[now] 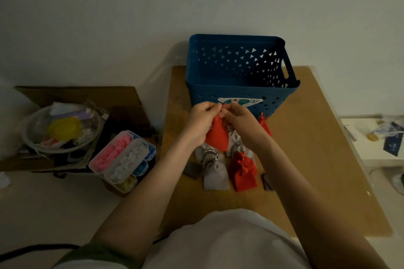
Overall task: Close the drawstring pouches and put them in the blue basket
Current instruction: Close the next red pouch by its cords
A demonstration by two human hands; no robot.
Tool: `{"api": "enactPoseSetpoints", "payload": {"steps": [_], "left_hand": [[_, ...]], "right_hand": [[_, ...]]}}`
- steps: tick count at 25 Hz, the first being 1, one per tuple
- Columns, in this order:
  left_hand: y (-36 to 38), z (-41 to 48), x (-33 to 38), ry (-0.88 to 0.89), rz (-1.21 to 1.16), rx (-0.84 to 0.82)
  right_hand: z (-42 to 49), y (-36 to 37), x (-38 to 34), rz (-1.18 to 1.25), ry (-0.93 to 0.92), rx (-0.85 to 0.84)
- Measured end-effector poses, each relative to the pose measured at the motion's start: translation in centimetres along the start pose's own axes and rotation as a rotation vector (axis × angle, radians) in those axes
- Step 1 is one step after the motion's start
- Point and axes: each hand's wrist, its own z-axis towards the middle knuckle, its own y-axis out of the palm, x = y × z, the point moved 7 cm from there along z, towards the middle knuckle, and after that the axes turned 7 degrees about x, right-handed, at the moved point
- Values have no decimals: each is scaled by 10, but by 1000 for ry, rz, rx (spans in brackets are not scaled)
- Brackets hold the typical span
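Note:
A red drawstring pouch (217, 136) hangs between my hands just in front of the blue basket (240, 91). My left hand (202, 119) pinches its top on the left side. My right hand (239, 120) pinches the top or cord on the right side. Below, on the wooden table (306, 148), lie several grey pouches (214, 170) and red pouches (242, 172) in a loose pile. Another red pouch (265, 124) leans by the basket's front right. The basket's floor is hidden by its front wall.
Left of the table, clear boxes of pink, white and blue pieces (122, 159) sit beside a glass bowl (63, 129) of odds and ends on cardboard. A white shelf with clutter (378, 135) stands at the right. Small dark cards (192, 170) lie near the pouches.

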Motion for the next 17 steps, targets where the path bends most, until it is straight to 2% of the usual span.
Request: {"api": "enactPoseSetpoints", "payload": {"steps": [6, 10, 13, 17], "left_hand": [[-7, -1, 4, 122, 48, 123], [-9, -5, 12, 202, 87, 200], [-7, -9, 16, 233, 80, 229], [-10, -9, 22, 345, 166, 251]], "right_hand": [[1, -4, 0, 54, 20, 33], [-1, 0, -2, 96, -62, 98], [3, 0, -1, 17, -119, 143], [2, 5, -3, 58, -128, 38]]}}
